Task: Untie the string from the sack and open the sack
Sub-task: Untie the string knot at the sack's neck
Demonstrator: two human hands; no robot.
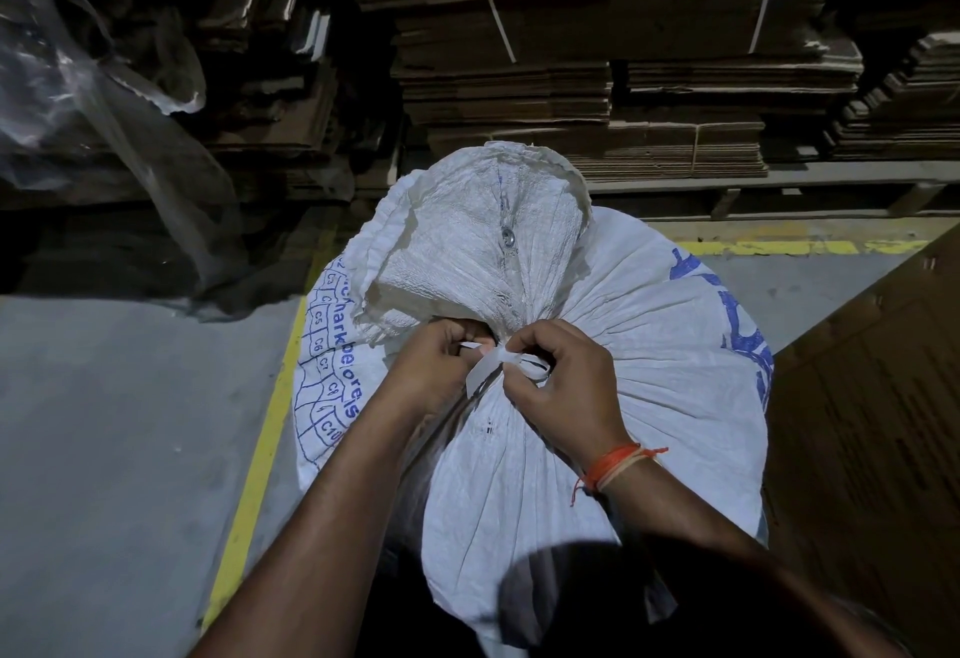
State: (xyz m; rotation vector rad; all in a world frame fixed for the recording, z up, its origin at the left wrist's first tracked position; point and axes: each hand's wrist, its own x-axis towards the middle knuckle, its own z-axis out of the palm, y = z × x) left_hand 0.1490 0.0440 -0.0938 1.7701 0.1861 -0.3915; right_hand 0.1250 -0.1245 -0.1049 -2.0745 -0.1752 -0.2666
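Both forearms extend forward, converging. Left hand (434, 369) curled, fingertips pinched together. Right hand (563, 387) curled likewise, knuckles up, thumb and forefinger closed, wrist slightly bent.

White woven sack (597, 345) with blue print stands upright, full, neck gathered and tied; flat white string (501, 363) knotted around the neck, loose mouth flopped above.
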